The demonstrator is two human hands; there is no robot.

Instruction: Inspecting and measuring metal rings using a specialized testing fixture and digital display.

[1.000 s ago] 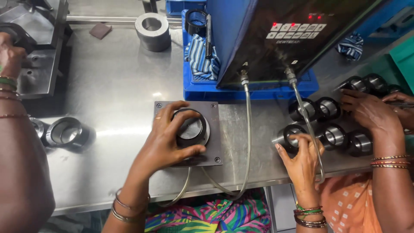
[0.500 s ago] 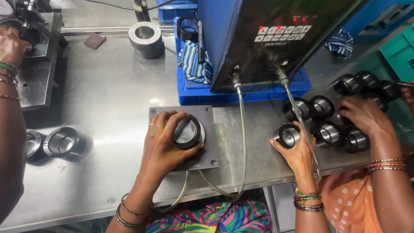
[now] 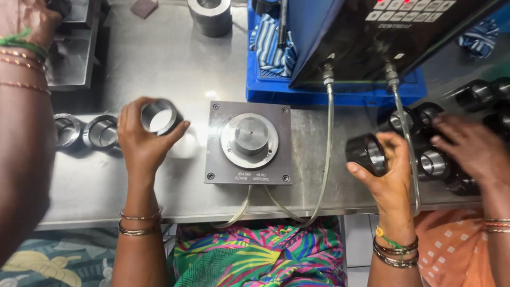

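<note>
My left hand [image 3: 139,139] holds a shiny metal ring [image 3: 158,116] lifted off the table, left of the grey square gauge plate [image 3: 249,142]. The plate's round centre plug [image 3: 249,136] stands bare. My right hand [image 3: 387,175] grips a dark metal ring [image 3: 365,153] to the right of the plate, near the hoses. Two more shiny rings [image 3: 85,132] lie on the steel table left of my left hand.
Another person's hand [image 3: 467,151] rests on several dark rings [image 3: 433,159] at the right. Another person's arm [image 3: 24,106] reaches in at the left. A blue-based readout box [image 3: 372,42] with two hoses stands behind the plate. A metal cylinder [image 3: 211,16] sits at the back.
My left hand has lifted the shiny ring off the gauge plug and carried it left. My right hand has picked a dark ring up from the group at the right.
</note>
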